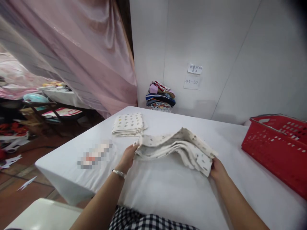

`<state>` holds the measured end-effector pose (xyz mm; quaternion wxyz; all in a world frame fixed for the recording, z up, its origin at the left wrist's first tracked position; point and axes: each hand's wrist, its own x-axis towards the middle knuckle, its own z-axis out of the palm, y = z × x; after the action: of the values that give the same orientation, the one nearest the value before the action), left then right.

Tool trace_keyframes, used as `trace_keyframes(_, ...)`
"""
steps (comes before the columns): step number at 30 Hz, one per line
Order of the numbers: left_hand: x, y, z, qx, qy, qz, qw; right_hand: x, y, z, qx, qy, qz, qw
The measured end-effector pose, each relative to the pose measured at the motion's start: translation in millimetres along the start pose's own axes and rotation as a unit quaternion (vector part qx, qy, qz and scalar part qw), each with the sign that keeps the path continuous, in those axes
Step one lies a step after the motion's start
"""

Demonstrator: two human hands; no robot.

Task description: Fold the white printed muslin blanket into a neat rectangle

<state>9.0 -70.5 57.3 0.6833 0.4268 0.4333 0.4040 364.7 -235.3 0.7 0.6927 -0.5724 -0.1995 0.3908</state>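
Note:
A white cloth with a small dark print (168,145) stretches between my two hands in several layers, its middle arched up over the table. My left hand (129,155) grips its left end, the fingers partly hidden by the fabric. At the right end, my right hand (217,168) is closed on the cloth's edge. Behind my left hand lies a folded white cloth with a grey leaf-like print (128,124), flat on the table.
The white-covered table (153,188) reaches back towards a grey wall. On the right stands a red basket (273,150). Folded clothes (160,97) are stacked by the wall. A blurred-out item (94,155) lies at the left. Pink curtains (103,60) hang behind.

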Motion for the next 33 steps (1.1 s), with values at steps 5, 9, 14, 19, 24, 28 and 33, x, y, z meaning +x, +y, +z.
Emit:
trace_keyframes(5, -16, -16, -19.0, 0.086, 0.084, -0.026, 0.992, -33, 1, -17, 0.020, 0.043, 0.069, 0.997)
trace_keyframes(9, -28, 0, -21.1, 0.059, 0.066, 0.025, 0.996, -54, -13, -25, -0.027, 0.081, 0.012, 0.996)
trace_keyframes(14, -34, 12, -20.4, 0.033, -0.011, -0.001, 0.999, -60, -18, -44, -0.247, 0.074, -0.068, 0.964)
trace_keyframes(19, -26, -5, -34.0, 0.350, 0.068, 0.003, 0.934, -68, -13, -47, -0.469, 0.082, -0.181, 0.861)
trace_keyframes(24, -38, -7, -40.0, 0.633, 0.129, 0.146, 0.749, -88, -7, -38, -0.573, -0.073, -0.206, 0.790)
trace_keyframes(28, -56, -3, -28.9, 0.661, 0.101, 0.159, 0.727, -98, 9, -36, -0.623, -0.161, -0.228, 0.730)
trace_keyframes(33, -66, -15, -18.3, 0.714, 0.013, 0.089, 0.694, -99, 27, -43, -0.645, -0.183, -0.256, 0.696)
